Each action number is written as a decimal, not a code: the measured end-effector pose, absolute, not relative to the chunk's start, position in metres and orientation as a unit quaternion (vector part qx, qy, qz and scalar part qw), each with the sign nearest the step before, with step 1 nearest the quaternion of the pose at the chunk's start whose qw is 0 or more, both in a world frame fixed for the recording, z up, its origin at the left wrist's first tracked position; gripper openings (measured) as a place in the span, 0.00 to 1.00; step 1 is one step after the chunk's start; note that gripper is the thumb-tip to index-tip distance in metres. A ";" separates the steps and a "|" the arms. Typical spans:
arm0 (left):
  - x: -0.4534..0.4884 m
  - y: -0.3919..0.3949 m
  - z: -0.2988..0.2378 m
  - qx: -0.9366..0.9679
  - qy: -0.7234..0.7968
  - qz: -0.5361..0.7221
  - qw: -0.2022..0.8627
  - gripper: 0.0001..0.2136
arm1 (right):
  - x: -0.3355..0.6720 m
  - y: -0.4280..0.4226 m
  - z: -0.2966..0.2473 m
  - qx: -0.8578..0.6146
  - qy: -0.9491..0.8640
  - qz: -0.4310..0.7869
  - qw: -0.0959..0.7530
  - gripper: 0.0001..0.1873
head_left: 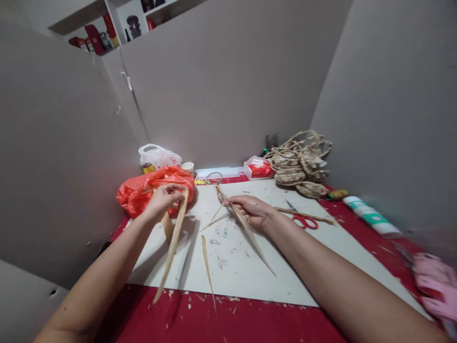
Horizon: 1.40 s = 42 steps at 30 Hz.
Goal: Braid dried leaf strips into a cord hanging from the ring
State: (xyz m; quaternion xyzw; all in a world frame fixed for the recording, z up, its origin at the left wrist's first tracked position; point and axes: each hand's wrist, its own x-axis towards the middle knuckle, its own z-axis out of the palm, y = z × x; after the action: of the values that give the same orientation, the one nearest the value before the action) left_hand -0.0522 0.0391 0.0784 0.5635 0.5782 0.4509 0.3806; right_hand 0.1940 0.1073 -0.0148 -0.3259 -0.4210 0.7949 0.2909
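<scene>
Between its thumb and fingers, my left hand [162,204] pinches a long pale dry husk strip [175,238], which hangs down above the white board [257,276]. My right hand [252,209] is closed on a braided husk cord [220,192] at the middle of the board. Loose strip ends [252,236] fan out from that grip toward me. At the cord's far end lies a thin ring [214,178]; whether the two are joined is too small to tell. One more narrow husk strip [206,255] lies on the board between my hands.
An orange plastic bag [134,190] sits beside my left hand. Red-handled scissors [310,223] and a twisted cord [323,218] lie right of my right hand. Behind them are a bundle of braided cord [303,164], a tissue pack [259,169] and a white-green roll [373,216]. Grey panels surround the table.
</scene>
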 end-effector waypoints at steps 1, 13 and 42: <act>-0.040 0.046 0.073 0.564 0.570 0.442 0.402 0.11 | 0.194 0.106 -0.013 -0.320 -0.414 0.799 0.296 0.05; 0.029 0.089 0.027 0.622 0.543 0.353 0.440 0.02 | 0.188 0.099 -0.007 -0.343 -0.508 0.718 0.330 0.13; 0.017 0.089 0.005 0.566 0.488 0.339 0.572 0.10 | 0.186 0.096 -0.010 -0.404 -0.543 0.667 0.312 0.19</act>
State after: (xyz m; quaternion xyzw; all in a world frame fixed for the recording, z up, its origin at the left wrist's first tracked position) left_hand 0.0174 0.0889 0.0046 0.5655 0.4880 0.3389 0.5720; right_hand 0.1856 0.0963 -0.0104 -0.4043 -0.5430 0.6667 0.3117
